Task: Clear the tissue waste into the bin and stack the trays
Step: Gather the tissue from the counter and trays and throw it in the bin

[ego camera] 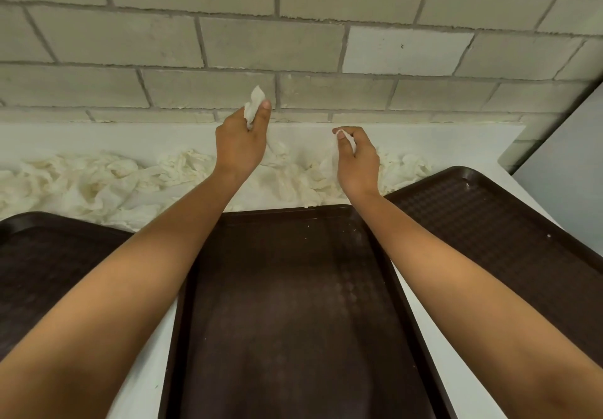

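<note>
Three dark brown textured plastic trays are laid flat, side by side, on the white counter (463, 144). The middle tray (287, 304) is set straight ahead, and the left tray (49, 265) and the right tray (489, 222) are angled out at either side. None of them is stacked on another. Whether the right tray's corner touches the middle one can't be told, since that spot is covered by a forearm.

A long heap of crumpled white tissue waste (98, 180) is strewn along the counter behind the trays, between their far edges and the grey concrete-block wall (228, 43). Bits of it are pushed right up against the middle tray's far rim.

Both arms are stretched out over the middle tray. The left hand (239, 144) is held up above the heap, and a small crumpled tissue scrap (255, 105) is pinched between its thumb and curled fingers, poking out upward. The right hand (357, 160) is held a bit lower, just over the heap. A twisted tissue wad (348, 140) is gripped in its curled fingers and trails down toward the pile, possibly touching it, though that's hard to make out.

A few white crumbs are scattered on the middle and right trays. A pale grey flat panel (571, 164) is seen at the far right edge.
</note>
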Available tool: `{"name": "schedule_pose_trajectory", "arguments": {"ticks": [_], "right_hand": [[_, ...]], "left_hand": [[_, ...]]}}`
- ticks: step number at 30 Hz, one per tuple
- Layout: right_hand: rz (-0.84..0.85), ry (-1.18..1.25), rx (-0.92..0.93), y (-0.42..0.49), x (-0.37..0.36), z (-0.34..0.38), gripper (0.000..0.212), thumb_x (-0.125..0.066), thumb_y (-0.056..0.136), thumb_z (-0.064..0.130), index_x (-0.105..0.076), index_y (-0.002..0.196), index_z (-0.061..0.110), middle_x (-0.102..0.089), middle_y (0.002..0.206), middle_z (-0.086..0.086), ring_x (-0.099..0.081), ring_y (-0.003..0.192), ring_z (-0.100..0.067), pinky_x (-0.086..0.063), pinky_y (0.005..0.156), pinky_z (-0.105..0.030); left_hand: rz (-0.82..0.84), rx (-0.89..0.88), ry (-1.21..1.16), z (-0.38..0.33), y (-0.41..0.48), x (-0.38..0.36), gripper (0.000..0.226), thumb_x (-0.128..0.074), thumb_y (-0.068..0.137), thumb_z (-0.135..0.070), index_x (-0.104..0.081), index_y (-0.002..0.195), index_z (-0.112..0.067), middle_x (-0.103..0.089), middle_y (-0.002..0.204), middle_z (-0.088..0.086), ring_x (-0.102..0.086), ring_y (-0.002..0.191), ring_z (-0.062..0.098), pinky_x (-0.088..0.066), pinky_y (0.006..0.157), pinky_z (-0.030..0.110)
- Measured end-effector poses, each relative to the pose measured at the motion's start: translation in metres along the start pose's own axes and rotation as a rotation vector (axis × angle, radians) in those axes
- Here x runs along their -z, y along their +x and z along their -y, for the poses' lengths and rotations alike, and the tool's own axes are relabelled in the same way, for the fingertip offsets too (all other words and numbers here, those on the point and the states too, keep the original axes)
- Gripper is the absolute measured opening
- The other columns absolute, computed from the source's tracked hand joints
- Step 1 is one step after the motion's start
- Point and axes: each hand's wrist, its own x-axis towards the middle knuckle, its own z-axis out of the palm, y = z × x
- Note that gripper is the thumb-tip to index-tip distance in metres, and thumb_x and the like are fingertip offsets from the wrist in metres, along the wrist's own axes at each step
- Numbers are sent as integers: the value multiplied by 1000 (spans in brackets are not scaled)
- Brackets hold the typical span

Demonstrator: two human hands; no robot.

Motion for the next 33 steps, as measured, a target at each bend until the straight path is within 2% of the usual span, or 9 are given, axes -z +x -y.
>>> {"name": "schedule_pose_trajectory", "arguments": {"ticks": [4,6,8,12,14,17,22,26,33], "right_hand": [[27,3,17,-6,1,7,23,-42,99,21,-62,109,14,-60,97,12,-49,63,0,-39,64,-12],[44,-6,20,-8,2,8,23,-43,99,23,-62,107,13,-60,91,12,-47,60,0,-38,62,-14],[60,-15,16,-12,4,10,27,-42,99,28,-61,108,11,-54,73,13,-40,52,-2,-34,56,-18],[92,-37,4,-23,10,14,37,-41,98,37,-60,107,5,-48,65,9,-46,60,-9,-36,64,-22],[110,-28,4,-31,15,19,35,-42,98,39,-59,89,9,-45,58,7,-44,57,-9,-36,64,-23],[122,5,-10,-41,25,26,41,-46,96,38,-42,61,17,-44,53,2,-40,50,-10,-36,56,-22],[157,83,-35,-61,42,38,38,-51,92,27,-54,73,-6,-42,61,-21,-38,57,-30,-39,64,-34],[189,73,-34,-78,51,42,34,-50,88,19,-39,58,9,-32,56,-7,-32,55,-18,-28,60,-28],[181,107,-2,-113,71,55,35,-50,85,14,-33,55,2,-27,54,-4,-29,55,-18,-24,57,-29]], "left_hand": [[-29,43,-20,-7,-7,3,50,-47,95,-43,-40,54,-15,-40,51,-2,-42,49,9,-33,49,14],[-27,35,-47,-9,-12,5,51,-49,94,-43,-51,58,-7,-47,53,1,-46,52,11,-37,54,21],[-26,22,-65,-12,-18,6,52,-51,93,-43,-59,66,0,-51,56,3,-50,54,14,-40,56,24],[-16,22,-64,-19,-33,9,48,-54,91,-42,-37,55,-15,-40,50,-2,-40,46,10,-32,47,19],[-1,19,-76,-24,-43,11,48,-54,92,-41,-35,55,-16,-38,49,-2,-37,44,10,-30,44,19],[-16,37,-120,-33,-56,15,49,-52,93,-39,-32,55,-16,-35,49,-2,-34,44,10,-27,41,16],[-86,80,-197,-51,-83,23,56,-53,93,-36,-26,48,-16,-29,40,-8,-31,35,6,-26,42,18],[-108,149,-284,-60,-105,28,56,-52,93,-35,-27,47,-17,-28,32,-11,-30,30,6,-26,39,17],[-93,203,-380,-70,-149,43,52,-48,93,-27,-25,48,-17,-25,31,-12,-27,32,6,-25,39,20]]}}
